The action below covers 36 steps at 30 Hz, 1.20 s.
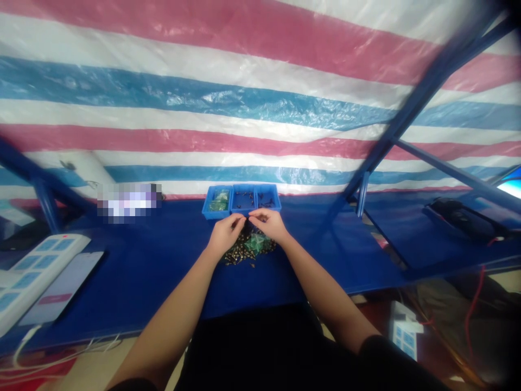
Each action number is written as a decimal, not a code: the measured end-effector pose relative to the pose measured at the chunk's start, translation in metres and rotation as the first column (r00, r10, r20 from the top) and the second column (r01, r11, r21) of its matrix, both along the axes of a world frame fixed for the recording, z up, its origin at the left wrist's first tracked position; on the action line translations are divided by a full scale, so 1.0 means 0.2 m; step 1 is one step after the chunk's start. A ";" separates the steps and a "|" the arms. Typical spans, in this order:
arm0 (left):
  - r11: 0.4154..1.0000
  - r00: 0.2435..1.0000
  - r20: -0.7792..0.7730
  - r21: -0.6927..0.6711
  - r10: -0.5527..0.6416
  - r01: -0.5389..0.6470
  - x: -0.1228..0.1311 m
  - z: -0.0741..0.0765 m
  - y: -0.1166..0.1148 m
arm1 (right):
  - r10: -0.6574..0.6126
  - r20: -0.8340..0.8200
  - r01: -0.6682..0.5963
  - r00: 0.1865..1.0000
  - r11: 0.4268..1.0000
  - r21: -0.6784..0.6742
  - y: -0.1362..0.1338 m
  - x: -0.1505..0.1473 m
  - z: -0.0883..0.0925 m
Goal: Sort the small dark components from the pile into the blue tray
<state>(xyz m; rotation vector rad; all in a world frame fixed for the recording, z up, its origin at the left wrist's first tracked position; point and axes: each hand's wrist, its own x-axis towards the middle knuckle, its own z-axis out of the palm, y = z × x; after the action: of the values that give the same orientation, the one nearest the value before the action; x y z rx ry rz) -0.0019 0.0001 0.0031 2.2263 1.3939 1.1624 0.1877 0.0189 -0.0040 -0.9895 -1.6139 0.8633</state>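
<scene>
bare forearms (175,320) reach up from the bottom of the view to the middle of a blue-covered desk (142,277). the left hand (227,233) and right hand (266,224) are curled inward, their fingertips (245,217) almost meeting just short of the front edge of a long blue plastic tray (215,213). the fingers are closed too tightly to tell whether they pinch anything small. that tray lies straight ahead of the hands, its long axis running left to right, with neither hand clearly nearer. a loose heap of small brass-and-black parts (244,254) sits directly under the hands, spread wider than deep, with translucent green pieces (256,244) on top. the tray's left compartment holds green packets (218,202), the middle one small dark parts (243,200). well left of the hands lie a white power strip (36,271) and a flat black-edged phone (61,288); beyond the tray hangs a striped red, white and blue plastic sheet (244,108).
</scene>
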 end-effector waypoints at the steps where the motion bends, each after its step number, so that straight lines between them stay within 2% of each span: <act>1: 1.000 1.000 -0.003 -0.005 -0.004 0.004 0.00 0.00 0.00 | 0.002 0.002 -0.002 1.000 1.000 -0.002 0.00 0.00 0.00; 10: 0.999 0.999 0.027 0.033 0.018 -0.019 0.00 -0.01 0.01 | -0.015 -0.020 0.014 1.000 1.000 -0.009 -0.01 0.00 0.02; 18: 1.000 0.999 0.023 -0.008 0.025 -0.025 0.00 -0.01 0.01 | -0.010 -0.003 0.010 1.000 1.000 -0.006 -0.01 0.00 0.02; 26: 0.998 0.999 0.037 0.052 0.017 -0.019 0.00 -0.02 0.01 | 0.004 -0.017 -0.004 1.000 1.000 -0.004 0.00 0.01 0.00; 36: 0.999 0.999 0.031 0.030 0.019 -0.020 0.00 -0.01 0.01 | -0.001 -0.004 0.001 1.000 1.000 -0.006 0.00 0.00 0.01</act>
<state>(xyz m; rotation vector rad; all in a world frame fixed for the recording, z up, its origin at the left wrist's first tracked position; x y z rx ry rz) -0.0011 0.0018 0.0002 2.2106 1.3980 1.2260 0.1885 0.0187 -0.0027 -0.9921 -1.6083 0.8692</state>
